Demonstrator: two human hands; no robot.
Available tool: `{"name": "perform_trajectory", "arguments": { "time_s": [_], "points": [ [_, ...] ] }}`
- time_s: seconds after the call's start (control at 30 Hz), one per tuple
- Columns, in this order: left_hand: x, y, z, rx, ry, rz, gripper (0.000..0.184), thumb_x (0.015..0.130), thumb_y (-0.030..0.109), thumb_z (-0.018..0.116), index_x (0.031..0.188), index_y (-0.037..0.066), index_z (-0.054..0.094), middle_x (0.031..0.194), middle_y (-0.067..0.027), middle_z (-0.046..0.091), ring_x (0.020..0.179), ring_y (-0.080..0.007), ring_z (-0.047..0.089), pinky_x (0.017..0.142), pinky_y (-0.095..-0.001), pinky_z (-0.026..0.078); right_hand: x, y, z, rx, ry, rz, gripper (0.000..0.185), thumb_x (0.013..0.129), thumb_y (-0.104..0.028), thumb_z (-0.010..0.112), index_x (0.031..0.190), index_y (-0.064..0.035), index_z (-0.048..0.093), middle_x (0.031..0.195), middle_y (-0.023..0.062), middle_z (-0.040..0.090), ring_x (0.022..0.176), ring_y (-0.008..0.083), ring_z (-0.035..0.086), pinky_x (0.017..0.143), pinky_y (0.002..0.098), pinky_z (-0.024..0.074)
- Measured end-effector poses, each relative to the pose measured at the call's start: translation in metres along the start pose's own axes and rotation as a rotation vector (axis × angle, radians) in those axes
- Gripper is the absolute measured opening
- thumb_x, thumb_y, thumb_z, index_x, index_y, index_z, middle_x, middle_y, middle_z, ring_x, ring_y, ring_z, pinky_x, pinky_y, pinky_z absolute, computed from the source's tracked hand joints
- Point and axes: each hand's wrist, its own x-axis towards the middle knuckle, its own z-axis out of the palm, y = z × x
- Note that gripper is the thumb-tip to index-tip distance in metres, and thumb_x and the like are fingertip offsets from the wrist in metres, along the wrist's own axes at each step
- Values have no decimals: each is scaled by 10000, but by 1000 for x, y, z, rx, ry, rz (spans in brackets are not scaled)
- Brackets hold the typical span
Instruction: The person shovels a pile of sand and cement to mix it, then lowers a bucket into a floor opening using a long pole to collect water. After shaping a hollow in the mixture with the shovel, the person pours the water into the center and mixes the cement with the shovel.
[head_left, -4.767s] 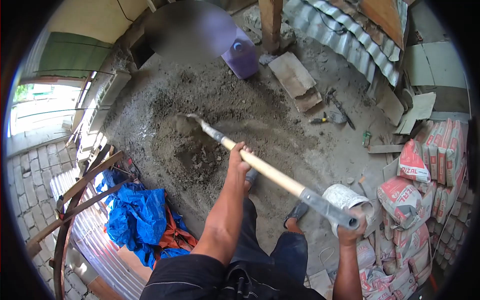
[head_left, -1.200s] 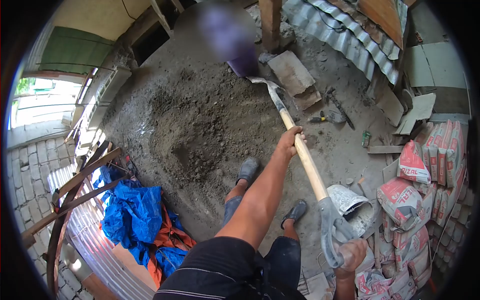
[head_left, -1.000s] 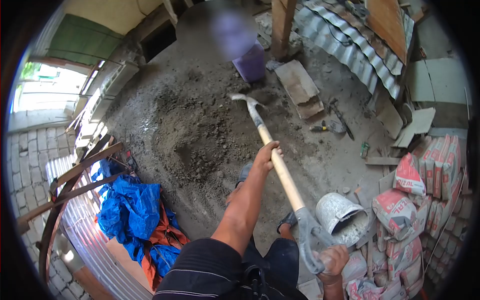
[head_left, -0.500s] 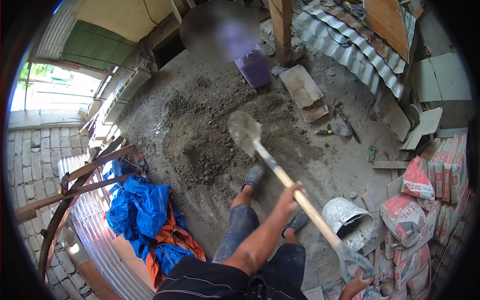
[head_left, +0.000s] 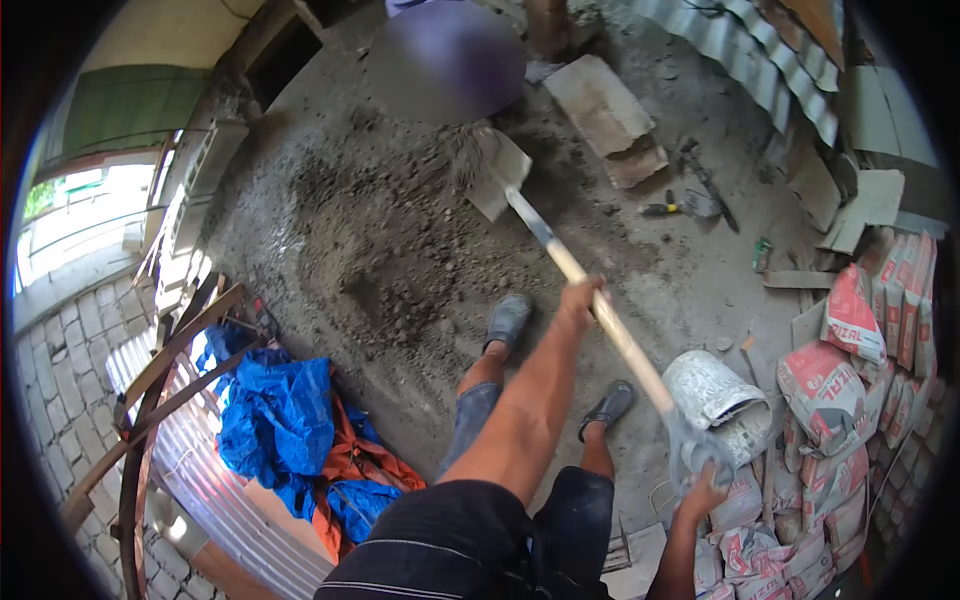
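A shovel (head_left: pixel 620 335) with a pale wooden shaft slants across the middle of the view. My left hand (head_left: pixel 582 296) is wrapped round its shaft, about midway along. At its lower right end, my right hand (head_left: pixel 706 487) grips the grey handle. The metal blade (head_left: pixel 505 170) is at the upper edge of the grey mix (head_left: pixel 400 270), with some of the mix on its left part. A blurred area hides most of the purple container just above the blade.
A grey-smeared bucket (head_left: pixel 710 400) lies tilted beside the handle. Cement bags (head_left: pixel 825 395) are stacked at the right. Blue tarp (head_left: pixel 275 415) and wooden beams (head_left: pixel 180 350) lie at the left. A broken slab (head_left: pixel 605 110), a trowel (head_left: pixel 695 204) and corrugated sheets (head_left: pixel 740 50) are at the upper right.
Since half a second ago, the blade has moved up to the far edge of the mix and now carries some of it. Both hands have stayed on the shovel. The view has shifted.
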Motion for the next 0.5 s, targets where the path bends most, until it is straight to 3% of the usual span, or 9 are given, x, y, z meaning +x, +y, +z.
{"name": "perform_trajectory", "arguments": {
  "time_s": [0.03,0.17,0.23,0.3,0.43,0.5],
  "points": [
    [4,34,-8,-44,-17,32,170,783,71,635,870,-11,515,669,-100,539,526,-235,566,492,-383,510,-6,-17,29,-28,-31,-164,342,766,-148,719,987,67,569,839,120,609,660,191,559,549,314,458],
    [-14,125,-48,-232,-59,125,157,820,119,616,904,35,513,693,-70,519,580,-213,562,552,-390,527,-45,-109,87,-99,-203,-435,306,775,-129,713,963,67,571,861,126,626,711,213,592,641,318,472],
    [-32,150,-60,-315,-89,149,141,838,130,603,918,54,515,695,-53,513,585,-196,550,565,-376,519,-70,-151,96,-135,-239,-852,283,784,-109,699,962,68,567,883,142,642,787,239,621,716,342,473],
    [-52,169,-68,-389,-107,152,114,853,136,590,899,68,511,690,-45,508,569,-185,532,561,-361,506,-91,-187,94,-164,-299,-881,284,763,-91,700,957,66,564,889,161,646,832,266,632,751,353,472],
    [-79,190,-87,-455,-146,201,128,843,139,589,804,90,477,638,-32,483,549,-180,515,539,-338,494,-125,-230,78,-151,-340,-1048,278,703,-78,707,913,36,565,829,171,630,756,315,631,713,366,480],
    [-105,188,-90,-485,-128,248,126,841,130,581,795,92,471,622,-23,468,533,-173,500,529,-324,492,-130,-237,58,-100,-488,-1174,236,705,-86,701,855,6,543,758,158,599,697,335,615,663,375,475]
  ]
}}
